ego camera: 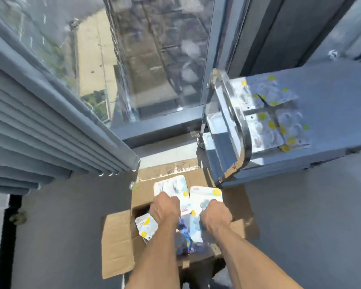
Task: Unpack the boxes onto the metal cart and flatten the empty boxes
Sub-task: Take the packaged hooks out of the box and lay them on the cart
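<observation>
Grey floor runs below a tall window, with a pleated blind at nine o'clock and the metal cart (279, 113) at two o'clock, its top shelf already carrying several flat blister packs (265, 122); the open cardboard box (121, 243) sits on the floor at six o'clock, flaps spread, more packs visible inside. The left hand (165, 209) grips one carded pack (171, 186) by its lower edge; the right hand (216, 215) is clenched round the lower part of a second pack (206, 197), both packs lifted just above the box mouth. These look light, with thin card backs that would bend and smooth plastic bubbles that may slip; holding the card edge, not the bubble, seems the surer grip, and each appears easy to carry one-handed. Stacked loosely, they could slide off one another on the cart shelf; laying them flat seems wise.
</observation>
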### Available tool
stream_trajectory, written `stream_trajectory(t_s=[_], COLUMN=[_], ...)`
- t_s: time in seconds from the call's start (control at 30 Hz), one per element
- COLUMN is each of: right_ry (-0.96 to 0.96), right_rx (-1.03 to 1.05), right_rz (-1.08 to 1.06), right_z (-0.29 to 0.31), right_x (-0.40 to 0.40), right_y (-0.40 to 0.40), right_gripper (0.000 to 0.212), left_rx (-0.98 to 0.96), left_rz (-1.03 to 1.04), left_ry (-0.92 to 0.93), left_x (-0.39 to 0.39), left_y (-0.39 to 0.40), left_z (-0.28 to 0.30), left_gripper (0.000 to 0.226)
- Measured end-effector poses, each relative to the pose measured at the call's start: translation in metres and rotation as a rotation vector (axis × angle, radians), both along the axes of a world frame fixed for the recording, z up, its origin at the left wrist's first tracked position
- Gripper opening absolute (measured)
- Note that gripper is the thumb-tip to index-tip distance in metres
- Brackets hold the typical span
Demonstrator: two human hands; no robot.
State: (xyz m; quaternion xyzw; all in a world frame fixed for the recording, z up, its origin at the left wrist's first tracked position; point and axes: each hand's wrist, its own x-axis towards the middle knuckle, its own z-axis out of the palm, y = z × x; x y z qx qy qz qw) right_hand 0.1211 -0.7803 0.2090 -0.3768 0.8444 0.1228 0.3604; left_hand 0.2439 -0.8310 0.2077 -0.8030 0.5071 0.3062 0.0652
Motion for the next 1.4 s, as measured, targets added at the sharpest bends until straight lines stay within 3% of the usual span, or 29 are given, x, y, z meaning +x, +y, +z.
stream_trajectory(t_s=[0.17,0.27,0.47,0.6,0.77,1.03,1.4], right_ry=[-0.036,0.006,0.141,0.205,0.224,0.234,0.114], right_rx=[-0.234,-0.375,-0.496,-0.450,-0.331,-0.165,-0.110], right_rz=[-0.061,-0.137,-0.311,-0.370,-0.323,-0.215,-0.107], right_z=[0.164,0.236,0.289,0.269,0.218,0.137,0.064], right_x=[-0.038,-0.074,-0.180,-0.265,-0.384,-0.571,-0.629], right_y=[-0.045,-0.062,-0.054,-0.039,-0.039,-0.069,-0.097], right_gripper=[0.034,0.030,0.024,0.026,0.024,0.024,0.023], left_rx=[-0.254,-0.408,-0.551,-0.449,-0.264,-0.053,0.023], left_rz=[-0.031,-0.070,-0.238,-0.328,-0.460,-0.421,-0.361], left_ry=[0.056,0.093,0.129,0.123,0.083,0.030,-0.099], left_x=[-0.042,-0.077,-0.172,-0.253,-0.386,-0.571,-0.615], left_y=[-0.064,-0.086,-0.078,-0.060,-0.035,-0.038,-0.069], left_z=[0.169,0.241,0.303,0.276,0.202,0.112,0.052], left_gripper=[0.021,0.024,0.024,0.025,0.031,0.026,0.019])
